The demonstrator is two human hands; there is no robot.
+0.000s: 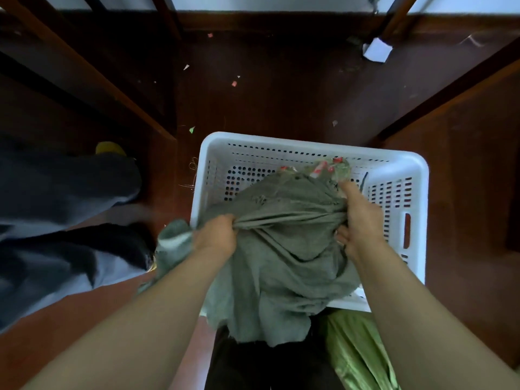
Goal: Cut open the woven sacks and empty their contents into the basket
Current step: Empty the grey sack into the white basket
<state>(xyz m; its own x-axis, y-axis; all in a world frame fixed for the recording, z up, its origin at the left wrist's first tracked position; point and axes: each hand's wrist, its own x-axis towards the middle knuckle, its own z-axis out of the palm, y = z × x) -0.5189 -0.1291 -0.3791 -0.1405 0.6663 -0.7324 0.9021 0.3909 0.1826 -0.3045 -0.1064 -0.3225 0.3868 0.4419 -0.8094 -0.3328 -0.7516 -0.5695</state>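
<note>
Floor [281, 88]: dark red-brown boards are lying under everything, with paper scraps scattered (wooden frames are standing at both sides).
Basket [309, 142]: white and perforated, it is sitting on the floor ahead of the person.
Sack [281, 249]: grey-green woven cloth is hanging bunched over the basket's near half, stretched between the two hands.
Left hand [216, 236]: it is clenching a gathered fold at the sack's left edge.
Right hand [358, 218]: it is gripping the bunched cloth at the right, thumb pointing forward.
Contents [323, 167]: red-and-white bits are showing at the sack's far end, inside the basket.
</note>
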